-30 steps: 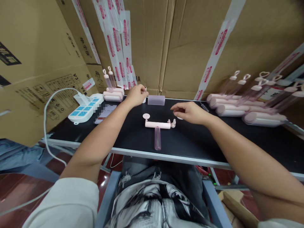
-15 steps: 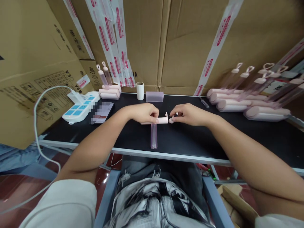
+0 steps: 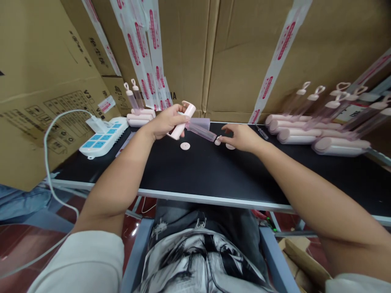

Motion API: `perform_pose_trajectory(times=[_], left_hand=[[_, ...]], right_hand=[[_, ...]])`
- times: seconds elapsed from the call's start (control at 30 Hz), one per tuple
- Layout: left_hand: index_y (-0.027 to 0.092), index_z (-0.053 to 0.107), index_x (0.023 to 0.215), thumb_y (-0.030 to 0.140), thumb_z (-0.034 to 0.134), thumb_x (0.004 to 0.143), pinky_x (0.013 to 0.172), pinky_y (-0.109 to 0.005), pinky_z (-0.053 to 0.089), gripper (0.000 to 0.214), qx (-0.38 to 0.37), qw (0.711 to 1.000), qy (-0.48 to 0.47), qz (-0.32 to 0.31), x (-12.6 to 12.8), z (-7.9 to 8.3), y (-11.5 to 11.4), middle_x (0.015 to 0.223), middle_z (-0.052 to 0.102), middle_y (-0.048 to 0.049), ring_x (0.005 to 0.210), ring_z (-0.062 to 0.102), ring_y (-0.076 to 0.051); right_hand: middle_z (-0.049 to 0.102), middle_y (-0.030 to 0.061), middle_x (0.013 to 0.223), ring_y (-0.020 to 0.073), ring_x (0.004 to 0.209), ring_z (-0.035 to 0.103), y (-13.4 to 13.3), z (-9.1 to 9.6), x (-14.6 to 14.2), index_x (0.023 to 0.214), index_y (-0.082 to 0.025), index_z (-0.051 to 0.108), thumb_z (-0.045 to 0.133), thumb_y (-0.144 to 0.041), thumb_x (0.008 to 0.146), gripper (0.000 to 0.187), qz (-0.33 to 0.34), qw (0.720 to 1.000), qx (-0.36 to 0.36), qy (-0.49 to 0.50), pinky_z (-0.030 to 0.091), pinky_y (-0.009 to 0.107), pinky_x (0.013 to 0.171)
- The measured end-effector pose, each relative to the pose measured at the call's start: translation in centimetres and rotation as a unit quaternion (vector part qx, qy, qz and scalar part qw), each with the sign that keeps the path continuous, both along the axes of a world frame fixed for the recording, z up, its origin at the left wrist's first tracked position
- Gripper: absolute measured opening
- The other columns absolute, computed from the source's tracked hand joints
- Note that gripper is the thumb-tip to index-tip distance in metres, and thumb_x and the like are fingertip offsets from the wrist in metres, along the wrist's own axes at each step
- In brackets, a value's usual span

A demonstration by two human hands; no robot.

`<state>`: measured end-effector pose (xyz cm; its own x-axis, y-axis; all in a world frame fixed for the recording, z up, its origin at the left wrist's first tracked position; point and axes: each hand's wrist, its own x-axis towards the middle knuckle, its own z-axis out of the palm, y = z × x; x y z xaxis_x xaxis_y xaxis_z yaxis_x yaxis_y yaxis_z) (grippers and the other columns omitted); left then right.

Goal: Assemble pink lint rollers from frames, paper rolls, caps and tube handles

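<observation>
My left hand [image 3: 165, 121] is closed around a pink roller body [image 3: 183, 120] and holds it tilted above the black table [image 3: 214, 175]. Its clear pink handle [image 3: 201, 131] sticks out to the right and down. Beside the handle's tip, my right hand [image 3: 241, 137] rests on the table and pinches a small pink cap [image 3: 217, 142]. Two round pink discs lie on the table: one disc [image 3: 185, 146] below the roller, another disc [image 3: 230, 146] under my right hand.
Finished pink rollers [image 3: 317, 138] lie in a row at the right, with two more rollers [image 3: 137, 118] at the back left. A white power strip [image 3: 102, 138] with its cable sits at the left. Cardboard boxes [image 3: 244, 53] wall in the back and left.
My left hand has lifted the roller body off the table and tilted it up to the left. A pink disc now lies where it was. My right hand stayed near the handle's tip.
</observation>
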<state>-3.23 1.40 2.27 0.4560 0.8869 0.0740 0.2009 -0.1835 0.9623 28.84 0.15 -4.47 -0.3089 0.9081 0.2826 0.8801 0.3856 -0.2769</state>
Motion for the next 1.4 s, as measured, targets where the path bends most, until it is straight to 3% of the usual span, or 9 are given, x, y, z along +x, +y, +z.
perform_pose_trajectory(times=[0.17,0.3,0.43,0.6,0.73,0.83,1.1,1.23,1.4], left_hand=[[0.015,0.068,0.111,0.034,0.081,0.062,0.043,-0.026,0.045,0.054,-0.050,0.994,0.003,-0.100,-2.2,0.8,0.4,0.071,0.068,-0.0032,0.052,0.065,-0.018],[0.014,0.070,0.109,0.041,0.072,0.065,0.048,-0.030,0.048,0.052,0.017,0.995,-0.071,-0.064,-3.2,1.0,0.6,0.068,0.067,-0.0041,0.050,0.063,-0.018],[0.016,0.068,0.108,0.043,0.068,0.071,0.048,-0.028,0.048,0.046,0.041,0.986,-0.162,-0.030,-3.2,1.4,0.7,0.068,0.066,-0.0029,0.051,0.061,-0.016],[0.019,0.067,0.108,0.040,0.067,0.075,0.051,-0.025,0.048,0.039,0.025,0.979,-0.203,0.011,-3.0,1.6,0.5,0.074,0.068,-0.0026,0.055,0.059,-0.013],[0.019,0.066,0.112,0.044,0.064,0.080,0.056,-0.028,0.051,0.041,0.044,0.981,-0.188,0.028,-3.2,1.5,0.7,0.076,0.064,-0.0008,0.058,0.062,-0.014],[0.019,0.065,0.114,0.046,0.063,0.083,0.057,-0.028,0.053,0.041,0.052,0.980,-0.189,0.029,-3.2,1.5,0.9,0.075,0.062,0.0003,0.059,0.063,-0.014],[0.016,0.065,0.117,0.042,0.062,0.087,0.058,-0.026,0.056,0.040,0.044,0.978,-0.201,0.031,-2.8,1.3,0.9,0.073,0.063,0.0014,0.056,0.064,-0.013],[0.017,0.065,0.117,0.050,0.062,0.087,0.068,-0.034,0.060,0.045,0.073,0.985,-0.147,0.062,-2.7,1.2,1.0,0.077,0.067,-0.0021,0.067,0.072,-0.019],[0.019,0.064,0.112,0.039,0.064,0.083,0.068,-0.037,0.061,0.035,0.055,0.987,-0.142,0.047,-2.6,1.1,0.9,0.076,0.064,-0.0009,0.065,0.071,-0.019]], right_hand=[[0.083,0.0060,0.098,0.0261,0.087,0.075,-0.8,0.8,2.5,0.102,-0.024,0.082,0.080,-0.040,0.082,0.026,-0.007,0.990,-0.101,-0.099,0.051,0.034,0.075],[0.080,0.0036,0.088,0.0225,0.076,0.071,-2.5,2.2,2.1,0.096,-0.024,0.080,0.077,-0.041,0.084,0.021,-0.011,0.992,-0.094,-0.078,0.047,0.033,0.070],[0.080,0.0053,0.100,0.0211,0.084,0.072,-4.4,3.2,-3.3,0.126,-0.022,0.075,0.068,-0.046,0.095,0.039,0.100,0.993,-0.060,0.022,0.050,0.031,0.079],[0.076,0.0140,0.113,0.0281,0.103,0.071,-3.5,3.5,-12.1,0.142,-0.020,0.071,0.059,-0.031,0.099,0.045,0.201,0.974,-0.020,-0.098,0.048,0.034,0.085],[0.078,0.0132,0.102,0.0281,0.102,0.070,-2.1,3.4,-14.9,0.108,-0.018,0.080,0.062,-0.022,0.095,0.022,0.233,0.953,-0.060,-0.186,0.046,0.033,0.079],[0.076,0.0181,0.109,0.0286,0.096,0.072,-1.1,2.6,-15.1,0.097,-0.016,0.078,0.061,-0.024,0.098,0.019,0.202,0.954,-0.062,-0.212,0.048,0.035,0.077],[0.077,0.0227,0.116,0.0338,0.109,0.073,3.9,1.9,-14.7,0.105,-0.014,0.079,0.056,-0.032,0.103,0.029,0.124,0.968,-0.039,-0.213,0.054,0.039,0.090],[0.079,0.0192,0.113,0.0331,0.105,0.074,5.2,1.9,-12.7,0.115,-0.018,0.077,0.063,-0.040,0.100,0.029,0.050,0.985,-0.038,-0.161,0.056,0.040,0.088],[0.080,0.0146,0.102,0.0313,0.098,0.074,5.1,1.1,-11.0,0.099,-0.021,0.079,0.074,-0.031,0.092,0.013,0.035,0.990,-0.056,-0.124,0.056,0.038,0.085]])
